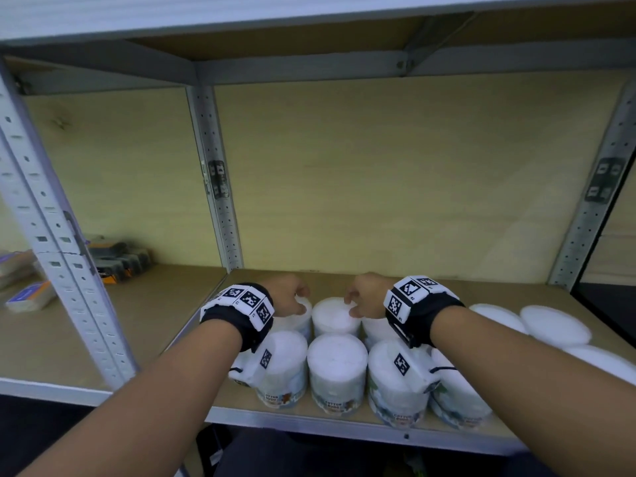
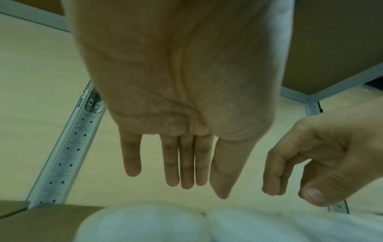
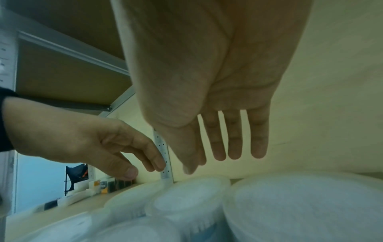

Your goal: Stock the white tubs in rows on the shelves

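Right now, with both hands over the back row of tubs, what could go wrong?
1. Both hands, left hand and right hand, hang open above the back tubs; neither grips anything, so a careless drop of the fingers could shove a tub out of line.
2. The forearms cross over the front row of cotton bud tubs, which stands near the shelf edge; pulling back low might drag one off.

A grey metal rack with perforated uprights (image 1: 220, 187) holds brown board shelves (image 1: 148, 315). Pale plywood backing (image 1: 395, 173) closes the rear. In the neighbouring bay on the left lie small dark boxes (image 1: 120, 259). Below, the floor is dark.
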